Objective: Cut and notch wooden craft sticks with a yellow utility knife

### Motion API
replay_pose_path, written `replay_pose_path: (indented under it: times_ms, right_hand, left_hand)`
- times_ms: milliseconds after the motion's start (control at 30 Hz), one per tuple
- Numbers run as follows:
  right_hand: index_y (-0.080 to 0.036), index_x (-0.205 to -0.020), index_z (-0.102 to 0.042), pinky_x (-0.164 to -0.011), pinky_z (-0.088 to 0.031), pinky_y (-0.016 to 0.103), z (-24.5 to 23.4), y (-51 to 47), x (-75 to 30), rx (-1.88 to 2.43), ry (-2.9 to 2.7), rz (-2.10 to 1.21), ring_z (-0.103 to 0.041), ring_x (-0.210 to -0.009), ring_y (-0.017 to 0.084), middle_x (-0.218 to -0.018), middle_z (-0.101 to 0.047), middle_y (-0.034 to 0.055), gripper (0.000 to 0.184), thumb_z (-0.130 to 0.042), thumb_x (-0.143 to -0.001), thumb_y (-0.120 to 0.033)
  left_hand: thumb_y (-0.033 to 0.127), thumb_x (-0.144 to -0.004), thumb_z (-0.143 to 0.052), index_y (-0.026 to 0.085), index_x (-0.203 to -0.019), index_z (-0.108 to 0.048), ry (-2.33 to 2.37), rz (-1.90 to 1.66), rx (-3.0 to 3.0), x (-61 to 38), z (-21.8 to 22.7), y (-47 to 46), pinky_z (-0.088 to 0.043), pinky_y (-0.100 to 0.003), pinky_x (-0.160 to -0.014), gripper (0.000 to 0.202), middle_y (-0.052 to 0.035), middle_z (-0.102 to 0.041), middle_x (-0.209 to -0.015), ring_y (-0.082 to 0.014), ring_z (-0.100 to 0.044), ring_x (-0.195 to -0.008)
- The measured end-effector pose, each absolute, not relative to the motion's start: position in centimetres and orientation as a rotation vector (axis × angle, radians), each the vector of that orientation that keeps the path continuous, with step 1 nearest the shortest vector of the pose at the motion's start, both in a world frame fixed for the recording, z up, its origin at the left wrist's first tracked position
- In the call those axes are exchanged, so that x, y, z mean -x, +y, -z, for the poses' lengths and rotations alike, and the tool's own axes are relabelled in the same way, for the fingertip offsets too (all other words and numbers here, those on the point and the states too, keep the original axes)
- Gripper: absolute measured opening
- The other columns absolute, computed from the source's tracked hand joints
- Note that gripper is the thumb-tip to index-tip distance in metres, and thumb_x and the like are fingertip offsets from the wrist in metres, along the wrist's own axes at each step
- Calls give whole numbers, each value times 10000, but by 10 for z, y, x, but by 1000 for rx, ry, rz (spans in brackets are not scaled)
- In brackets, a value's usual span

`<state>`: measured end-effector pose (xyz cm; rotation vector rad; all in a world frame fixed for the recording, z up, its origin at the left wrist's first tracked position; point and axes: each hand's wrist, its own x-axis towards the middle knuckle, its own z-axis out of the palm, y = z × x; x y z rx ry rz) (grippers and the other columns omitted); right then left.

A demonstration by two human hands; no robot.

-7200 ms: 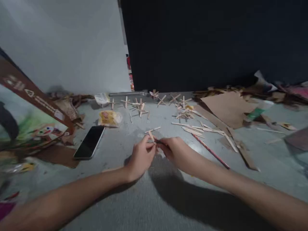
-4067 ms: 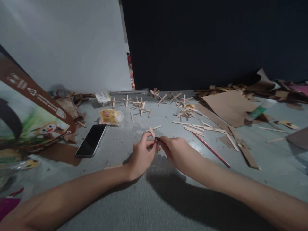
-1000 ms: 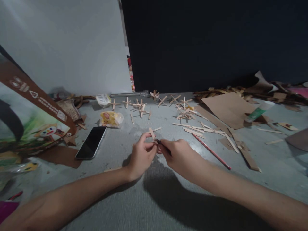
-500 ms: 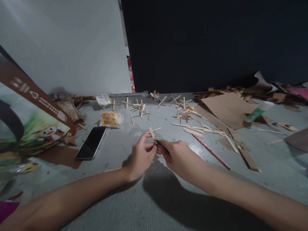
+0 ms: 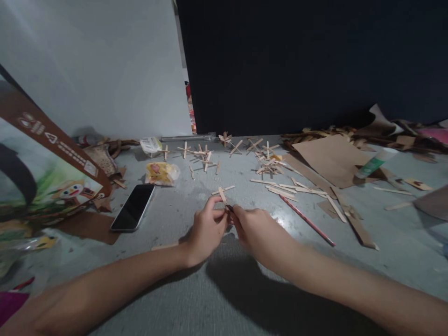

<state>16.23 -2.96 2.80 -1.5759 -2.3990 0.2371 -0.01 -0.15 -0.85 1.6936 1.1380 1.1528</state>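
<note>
My left hand (image 5: 206, 230) pinches a short wooden craft stick (image 5: 221, 194) between thumb and fingers, its end poking up and away from me. My right hand (image 5: 255, 231) is closed round a thin dark tool (image 5: 229, 208) whose tip meets the stick where the two hands touch. Both hands hover just over the grey floor (image 5: 217, 289) at the middle of the view. Another loose stick (image 5: 224, 189) lies just beyond them.
A black phone (image 5: 133, 206) lies to the left near a printed cardboard box (image 5: 45, 177). Small stick crosses (image 5: 201, 155) and loose sticks (image 5: 290, 189) lie farther out. A red pencil (image 5: 306, 220), brown cardboard (image 5: 332, 158) and a green-and-white glue tube (image 5: 376, 163) are on the right.
Both hands have stayed together on the stick and tool. The right hand has turned slightly and dropped a little, hiding more of the dark tool.
</note>
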Motion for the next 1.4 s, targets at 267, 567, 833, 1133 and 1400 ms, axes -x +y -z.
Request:
replay_pose_path:
  times_ms: [267, 567, 833, 1133, 1400]
  right_hand:
    - [-144, -878, -693, -545, -199, 306, -37, -29, -161, 1611, -2404, -284, -514, -546, 137, -702, -661, 59, 166, -568, -913, -39]
    - [-134, -919, -718, -533, -223, 293, -34, -30, -160, 1632, -2400, -366, -548, -569, 145, -760, -699, 90, 192, -568, -874, -22]
    - [-137, -897, -735, -527, -245, 283, -36, -24, -162, 1646, -2390, -416, -554, -572, 146, -710, -680, 70, 191, -587, -855, -24]
    - [-160, -730, -696, -533, -244, 294, -35, -17, -171, 1599, -2369, -466, -464, -511, 121, -623, -614, 44, 262, -538, -891, -27]
    - [-155, -783, -716, -545, -248, 291, -33, -20, -166, 1593, -2362, -455, -473, -521, 119, -657, -632, 43, 242, -543, -876, -14]
  left_hand:
    - [195, -916, -637, 197, -1105, -608, 1157, -1118, -1798, 1, 11, -2, -530, -268, -624, 191, -51, -828, -775, -195, -758, -656]
    - [214, -924, -621, 185, -1124, -600, 1164, -1097, -1806, 2, 14, -1, -490, -259, -577, 203, -43, -812, -724, -180, -699, -574]
    - [183, -934, -612, 187, -1145, -592, 1163, -1042, -1985, 4, 15, 0, -491, -277, -611, 212, -45, -826, -771, -200, -741, -632]
    - [188, -997, -525, 192, -1205, -572, 979, -1014, -2131, 6, 20, -3, -527, -286, -669, 213, -89, -829, -923, -213, -783, -767]
    - [170, -926, -624, 176, -1213, -560, 1050, -1015, -2065, 8, 19, -2, -507, -283, -648, 294, -56, -827, -840, -214, -771, -717]
